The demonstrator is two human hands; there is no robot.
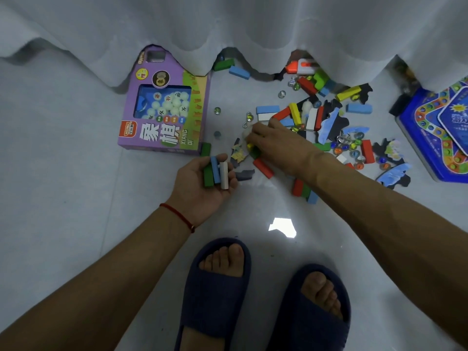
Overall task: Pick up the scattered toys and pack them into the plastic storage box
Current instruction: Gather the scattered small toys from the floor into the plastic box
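My left hand (pixel 202 184) cradles three blocks (pixel 216 173) loosely in its curled palm, near-left of the scattered toys (pixel 316 117), and they may slip while my right hand (pixel 272 139) pinches another; I see no storage box.

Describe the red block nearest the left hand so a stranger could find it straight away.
Start at the purple cardboard chess game box on the floor's left side. Just right of its lower corner, the left hand holds three blocks. The red rectangular wooden block lies diagonally right of that hand, alone beside dark puzzle pieces.
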